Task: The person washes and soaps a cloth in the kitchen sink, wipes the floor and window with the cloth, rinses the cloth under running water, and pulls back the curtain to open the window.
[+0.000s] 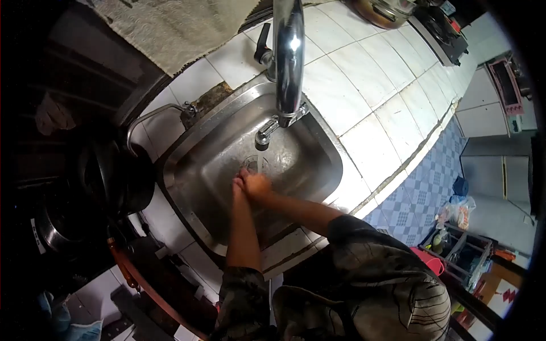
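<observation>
Over the stainless steel sink (pixel 199 170), my left hand (pixel 239 180) and my right hand (pixel 257 184) are clasped together. My right hand lies against the left with its fingers folded in, and some fingers of both are hidden where they overlap. A thin stream of water (pixel 260 163) falls from the chrome faucet nozzle (pixel 263 141) just above them. No separate object shows in either hand. Below the fingertips, the drain (pixel 250 163) is partly visible.
A tall chrome faucet column (pixel 289 62) with a black lever (pixel 263 42) rises at the back. White tiled counter (pixel 364 85) surrounds the sink. Black pots (pixel 114 170) and a wok with a wooden handle (pixel 122 264) stand left. A stove (pixel 441 31) sits far right.
</observation>
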Demonstrator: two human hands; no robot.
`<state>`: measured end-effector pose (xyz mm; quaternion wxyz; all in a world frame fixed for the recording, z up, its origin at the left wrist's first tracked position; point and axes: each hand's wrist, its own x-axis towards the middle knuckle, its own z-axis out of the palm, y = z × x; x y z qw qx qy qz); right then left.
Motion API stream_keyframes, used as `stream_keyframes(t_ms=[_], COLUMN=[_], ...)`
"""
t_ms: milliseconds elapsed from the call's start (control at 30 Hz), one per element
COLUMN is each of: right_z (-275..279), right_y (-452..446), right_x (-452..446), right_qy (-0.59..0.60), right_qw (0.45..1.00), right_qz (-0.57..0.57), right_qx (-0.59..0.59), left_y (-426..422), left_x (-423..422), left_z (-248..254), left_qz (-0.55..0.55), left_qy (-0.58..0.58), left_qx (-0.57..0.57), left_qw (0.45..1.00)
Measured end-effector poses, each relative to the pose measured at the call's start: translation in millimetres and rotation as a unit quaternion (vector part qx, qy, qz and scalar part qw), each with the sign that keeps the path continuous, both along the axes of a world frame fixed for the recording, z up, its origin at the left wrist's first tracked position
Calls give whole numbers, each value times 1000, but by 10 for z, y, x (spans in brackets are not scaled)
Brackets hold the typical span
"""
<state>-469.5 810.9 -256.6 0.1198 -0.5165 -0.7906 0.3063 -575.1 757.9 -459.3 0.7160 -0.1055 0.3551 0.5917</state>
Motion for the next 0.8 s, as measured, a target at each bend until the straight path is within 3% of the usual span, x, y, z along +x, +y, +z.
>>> stream_keyframes(t_ms=[67, 100, 167, 200, 233, 333, 367, 400, 433, 467, 500, 567, 600, 633, 800], right_z=[28, -282, -479, -535, -566, -174, -300, -425, -122, 63, 17, 14, 32, 172, 423], right_y=[146, 380, 538, 572, 637, 541, 594, 628, 701, 733, 667, 450, 337, 220, -156], right_x=[152, 174, 203, 232, 250, 424, 313, 320, 351, 372, 350, 221, 164, 145, 169], right_qy=[-10, -73, -5, 55, 205, 265, 429, 432, 215, -18, 39, 8, -24, -51, -27], right_qw=[984, 976, 983, 985, 922, 916, 790, 789, 917, 976, 991, 991, 991, 988, 988], right_qz=[-55, 23, 16, 11, 37, 127, 116, 116, 75, 28, 34, 49, 65, 103, 152], right_qx=[-170, -206, -184, -164, -325, -272, -422, -421, -328, -213, -127, -122, -114, -106, 27], left_y=[157, 193, 285, 294, 304, 232, 202, 140, 152, 163, 172, 186, 82, 66, 240], left_x=[141, 270, 310, 338, 287, 152, 94, 60, 94, 139, 187, 264, 42, 39, 356], left_z=[1000, 1416, 1835, 1936, 1983, 1703, 1655, 1610, 1820, 1939, 1937, 1885, 1213, 1020, 1204], left_qz=[-67, -86, -93, -96, -110, -28, -22, -23, 0, 23, 21, -4, -55, -67, -22], left_qy=[140, 151, 146, 133, 60, 105, 128, 130, 98, 64, 66, -15, -197, -207, 28], left_qx=[-191, -195, -149, -107, -126, -53, -30, -31, -73, -116, -118, -137, 31, 65, -27], left_qw=[969, 965, 974, 981, 984, 993, 991, 991, 992, 991, 991, 990, 978, 974, 999])
